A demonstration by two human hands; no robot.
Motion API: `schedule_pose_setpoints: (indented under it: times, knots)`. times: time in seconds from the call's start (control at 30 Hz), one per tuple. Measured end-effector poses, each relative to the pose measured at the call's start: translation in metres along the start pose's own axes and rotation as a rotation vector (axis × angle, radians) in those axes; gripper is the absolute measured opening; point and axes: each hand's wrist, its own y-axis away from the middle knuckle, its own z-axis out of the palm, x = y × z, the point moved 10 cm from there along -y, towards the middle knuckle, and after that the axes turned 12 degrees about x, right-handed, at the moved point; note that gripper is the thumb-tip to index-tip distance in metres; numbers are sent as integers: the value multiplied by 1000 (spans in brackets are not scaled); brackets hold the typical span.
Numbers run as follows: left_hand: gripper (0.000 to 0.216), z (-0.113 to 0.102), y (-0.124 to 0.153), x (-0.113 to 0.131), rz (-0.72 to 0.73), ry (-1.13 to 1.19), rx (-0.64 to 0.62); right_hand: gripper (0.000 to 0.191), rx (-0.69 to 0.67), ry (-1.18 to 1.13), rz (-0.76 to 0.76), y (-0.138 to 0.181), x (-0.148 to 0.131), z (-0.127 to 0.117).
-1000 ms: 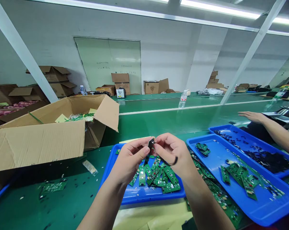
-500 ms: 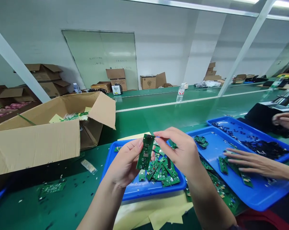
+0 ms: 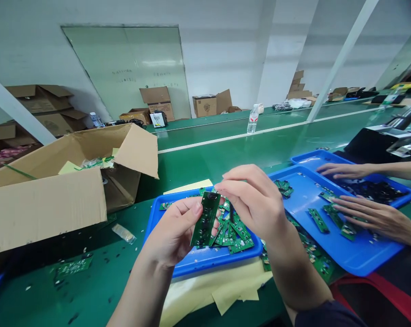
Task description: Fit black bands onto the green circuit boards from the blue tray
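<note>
My left hand (image 3: 178, 227) grips a narrow green circuit board (image 3: 205, 220) by its sides, tilted up towards me. A small black part sits at the board's top end. Close by that top right corner, my right hand (image 3: 253, 200) has thumb and fingers pinched together; whatever is between the tips is too small or hidden to make out. Beneath both hands lies a blue tray (image 3: 205, 268) with a heap of similar circuit boards (image 3: 237, 236), partly covered by the hands.
At left stands an open cardboard box (image 3: 45, 195). To the right, a co-worker's hands (image 3: 372, 215) reach over a second blue tray (image 3: 355, 259) with boards and another holding black parts (image 3: 378, 193). Yellow paper (image 3: 198, 295) lies under the near tray. Further back is a bottle (image 3: 252, 120).
My right fingers have drawn closer together by the board's top corner. The board has tilted and looks darker. A co-worker's other hand has moved left over the black parts.
</note>
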Motion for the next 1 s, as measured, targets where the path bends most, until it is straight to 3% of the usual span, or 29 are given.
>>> schedule_pose_setpoints:
  times: [0.1, 0.2, 0.3, 0.37, 0.43, 0.5, 0.7, 0.87, 0.93, 1.0]
  knots:
    - [31, -5, 3, 20, 215, -126, 31, 38, 63, -29, 22, -1, 6, -2]
    - [26, -17, 12, 49, 516, -286, 157, 60, 222, -100, 156, 1, 22, -18]
    - [26, -22, 20, 63, 688, -401, 221, 29, 301, -106, 298, 7, 33, -31]
    - [28, -20, 24, 67, 754, -470, 229, 13, 162, -145, 380, 9, 34, -20]
    - [30, -17, 28, 70, 809, -549, 231, 7, -9, -234, 450, 13, 31, -2]
    - [32, -12, 32, 72, 865, -627, 220, 6, -94, -299, 489, 16, 27, 10]
    - [31, 0, 39, 74, 971, -771, 187, 10, -65, -293, 405, 13, 18, 14]
    - [30, -8, 42, 78, 1059, -802, 317, 14, -82, -319, 218, 7, 4, 10]
    - [30, -12, 44, 81, 1108, -798, 362, 21, -190, -401, 265, 11, 7, 19]
    - [31, -14, 48, 85, 1173, -798, 379, 29, -286, -486, 427, 20, 19, 30]
